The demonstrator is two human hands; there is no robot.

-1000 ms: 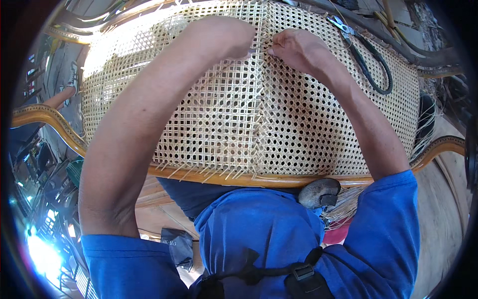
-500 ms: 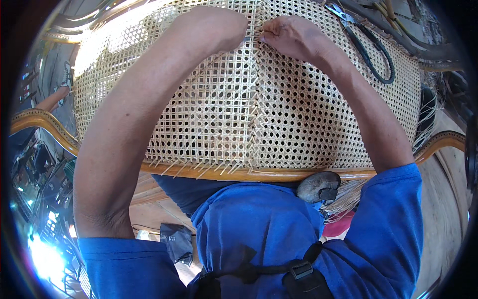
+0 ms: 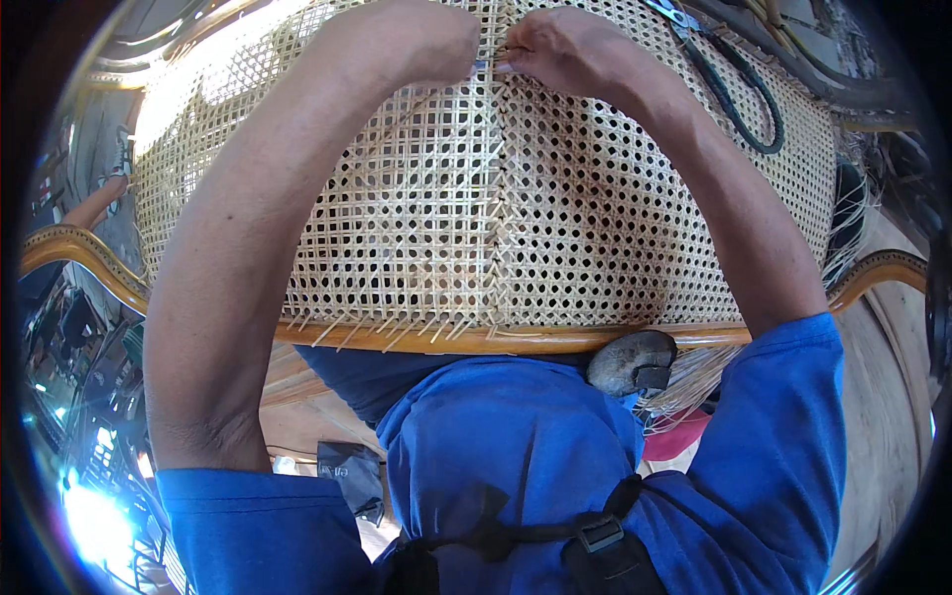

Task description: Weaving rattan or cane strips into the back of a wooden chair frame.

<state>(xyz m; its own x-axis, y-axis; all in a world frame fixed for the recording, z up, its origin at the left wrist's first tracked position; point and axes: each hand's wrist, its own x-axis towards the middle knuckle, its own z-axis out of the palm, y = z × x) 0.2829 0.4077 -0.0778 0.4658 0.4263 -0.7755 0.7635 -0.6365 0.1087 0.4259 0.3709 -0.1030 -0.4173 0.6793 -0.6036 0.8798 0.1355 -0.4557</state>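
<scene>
A sheet of woven cane webbing (image 3: 585, 228) spans a curved wooden frame in front of me. A braided seam (image 3: 496, 198) runs down its middle, the weave looser on the left and denser on the right. My left hand (image 3: 431, 42) is bent inward at the seam's far end, its fingertips mostly hidden behind the hand. A small bluish-grey sliver (image 3: 483, 65) shows beside it. Just across the seam, my right hand (image 3: 560, 48) is closed, thumb and fingers pinched together at the cane. Whatever either hand grips is too small to make out.
Pliers with dark handles (image 3: 729, 84) lie on the webbing at the far right. Loose cane ends (image 3: 397, 332) stick out over the near wooden rail (image 3: 535, 342). A round grey object with a dark strap (image 3: 633, 363) sits by that rail, near hanging strands (image 3: 699, 382). Someone's leg (image 3: 97, 201) shows at left.
Both hands have shifted slightly farther away and to the left along the seam, staying close together. The whole view has moved a little, with the pliers now nearer the upper edge.
</scene>
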